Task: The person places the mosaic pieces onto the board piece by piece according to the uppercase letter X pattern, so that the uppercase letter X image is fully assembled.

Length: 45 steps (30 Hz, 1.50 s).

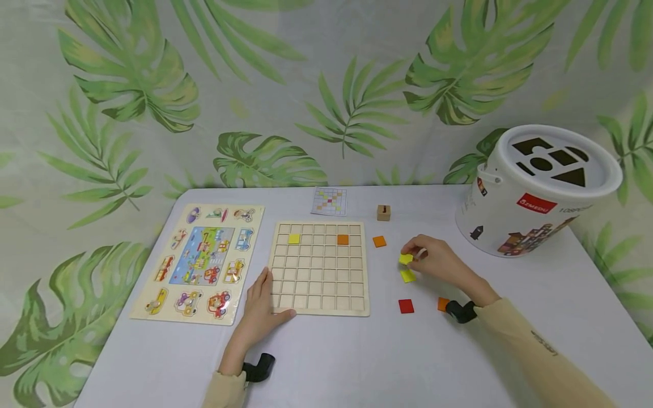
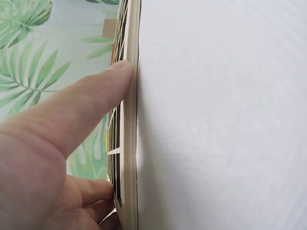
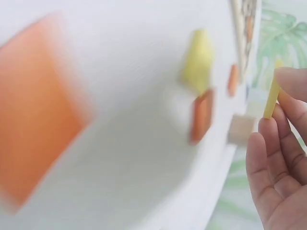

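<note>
1. Nearest, the left hand (image 1: 260,311) lies flat, fingers straight, pressing the wooden grid board's (image 1: 319,267) near-left corner.
2. Farther right, the right hand (image 1: 439,262) pinches a yellow tile (image 1: 405,259) at its fingertips, just above another yellow tile (image 1: 407,276) lying on the table (image 1: 357,357).

A white shape-sorter bucket (image 1: 535,192) stands right; vehicle puzzle (image 1: 199,260) lies left.

Orange tile (image 3: 36,110) blurred, cut off at edge
</note>
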Available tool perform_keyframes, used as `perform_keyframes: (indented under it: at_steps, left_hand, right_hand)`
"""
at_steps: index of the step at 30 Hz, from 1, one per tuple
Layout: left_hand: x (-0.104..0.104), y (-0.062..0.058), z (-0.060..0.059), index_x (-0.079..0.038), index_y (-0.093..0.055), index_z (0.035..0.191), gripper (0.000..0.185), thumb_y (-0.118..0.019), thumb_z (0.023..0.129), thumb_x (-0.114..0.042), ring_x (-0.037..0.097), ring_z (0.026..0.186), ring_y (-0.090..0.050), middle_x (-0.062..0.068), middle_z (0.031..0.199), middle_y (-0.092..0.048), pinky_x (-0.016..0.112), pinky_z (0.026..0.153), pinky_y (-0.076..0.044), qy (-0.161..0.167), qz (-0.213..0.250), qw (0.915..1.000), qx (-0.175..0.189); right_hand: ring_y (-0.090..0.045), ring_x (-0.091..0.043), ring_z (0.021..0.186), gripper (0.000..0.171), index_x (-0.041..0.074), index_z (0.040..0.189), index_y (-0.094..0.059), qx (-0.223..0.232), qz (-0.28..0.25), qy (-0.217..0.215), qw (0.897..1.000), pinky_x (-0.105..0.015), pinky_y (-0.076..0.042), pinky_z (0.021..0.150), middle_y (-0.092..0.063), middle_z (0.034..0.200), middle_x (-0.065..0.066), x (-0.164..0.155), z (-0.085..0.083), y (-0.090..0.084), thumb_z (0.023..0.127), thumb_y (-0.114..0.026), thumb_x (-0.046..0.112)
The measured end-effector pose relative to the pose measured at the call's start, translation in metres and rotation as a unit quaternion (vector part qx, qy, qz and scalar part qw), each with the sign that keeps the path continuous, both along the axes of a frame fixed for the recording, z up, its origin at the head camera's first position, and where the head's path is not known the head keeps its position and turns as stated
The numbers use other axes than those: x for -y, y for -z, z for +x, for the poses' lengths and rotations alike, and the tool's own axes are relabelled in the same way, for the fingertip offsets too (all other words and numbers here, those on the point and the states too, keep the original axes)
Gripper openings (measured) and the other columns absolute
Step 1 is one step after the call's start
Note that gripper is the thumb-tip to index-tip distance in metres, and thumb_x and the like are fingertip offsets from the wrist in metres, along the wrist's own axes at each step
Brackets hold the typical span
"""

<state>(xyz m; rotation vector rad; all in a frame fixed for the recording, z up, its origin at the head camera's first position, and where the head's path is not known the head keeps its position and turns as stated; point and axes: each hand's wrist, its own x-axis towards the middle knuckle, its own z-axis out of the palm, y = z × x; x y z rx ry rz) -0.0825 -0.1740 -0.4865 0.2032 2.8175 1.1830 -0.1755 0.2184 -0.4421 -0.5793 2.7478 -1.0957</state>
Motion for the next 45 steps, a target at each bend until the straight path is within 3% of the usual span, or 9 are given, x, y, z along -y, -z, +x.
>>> perform_keyframes:
  at_steps: [8, 18, 24, 32, 37, 45]
  left_hand:
    - [-0.001, 0.0, 0.001, 0.015, -0.013, 0.145, 0.101, -0.079, 0.078, -0.02, 0.045, 0.137, -0.009, 0.028, 0.154, -0.007, 0.058, 0.108, -0.014, -0.003, 0.002, 1.0, -0.003]
    - [-0.003, -0.002, 0.001, 0.016, -0.015, 0.145, 0.1, -0.08, 0.078, -0.02, 0.045, 0.137, -0.01, 0.028, 0.154, -0.008, 0.058, 0.108, -0.015, -0.008, 0.002, 1.0, -0.002]
    - [-0.003, -0.002, 0.001, 0.016, -0.015, 0.145, 0.1, -0.08, 0.078, -0.021, 0.045, 0.137, -0.011, 0.028, 0.154, -0.009, 0.058, 0.108, -0.016, -0.01, -0.001, 1.0, -0.001]
    - [-0.003, -0.001, 0.001, 0.016, -0.016, 0.145, 0.1, -0.08, 0.078, -0.022, 0.045, 0.137, -0.011, 0.028, 0.154, -0.009, 0.059, 0.107, -0.016, -0.01, -0.001, 0.9999, -0.001]
    - [-0.002, -0.001, 0.001, 0.016, -0.016, 0.145, 0.1, -0.08, 0.078, -0.022, 0.045, 0.137, -0.011, 0.028, 0.154, -0.009, 0.059, 0.107, -0.016, -0.01, -0.003, 0.9999, -0.001]
    - [-0.002, -0.001, 0.0, 0.016, -0.015, 0.145, 0.1, -0.08, 0.078, -0.023, 0.045, 0.137, -0.01, 0.028, 0.154, -0.009, 0.058, 0.108, -0.016, -0.009, -0.007, 0.9999, 0.0]
  right_hand:
    - [-0.054, -0.025, 0.09, 0.024, 0.001, 0.102, -0.066, -0.006, -0.046, -0.033, 0.998, -0.039, -0.05, 0.08, -0.062, 0.099, -0.006, 0.054, -0.016, -0.014, 0.079, -0.071, -0.003]
    - [-0.057, -0.023, 0.09, 0.022, 0.001, 0.101, -0.067, -0.024, -0.08, -0.092, 0.992, -0.034, -0.05, 0.078, -0.063, 0.099, -0.006, 0.116, -0.039, -0.011, 0.08, -0.071, -0.004]
    - [-0.057, -0.021, 0.09, 0.022, 0.001, 0.103, -0.067, -0.029, -0.066, -0.123, 0.99, -0.031, -0.051, 0.077, -0.063, 0.098, -0.006, 0.147, -0.046, -0.005, 0.082, -0.07, -0.002]
    - [-0.058, -0.017, 0.092, 0.019, 0.005, 0.101, -0.068, -0.002, -0.026, -0.125, 0.992, -0.027, -0.048, 0.081, -0.063, 0.098, -0.002, 0.18, -0.052, 0.007, 0.083, -0.072, 0.002]
    - [-0.056, -0.015, 0.087, 0.017, 0.007, 0.1, -0.068, -0.01, 0.014, -0.136, 0.991, -0.027, -0.047, 0.079, -0.063, 0.097, -0.001, 0.193, -0.058, 0.012, 0.084, -0.071, 0.003]
    - [-0.054, -0.015, 0.084, 0.017, 0.008, 0.098, -0.068, -0.008, 0.033, -0.147, 0.989, -0.027, -0.046, 0.077, -0.063, 0.096, -0.001, 0.205, -0.062, 0.015, 0.082, -0.071, 0.0]
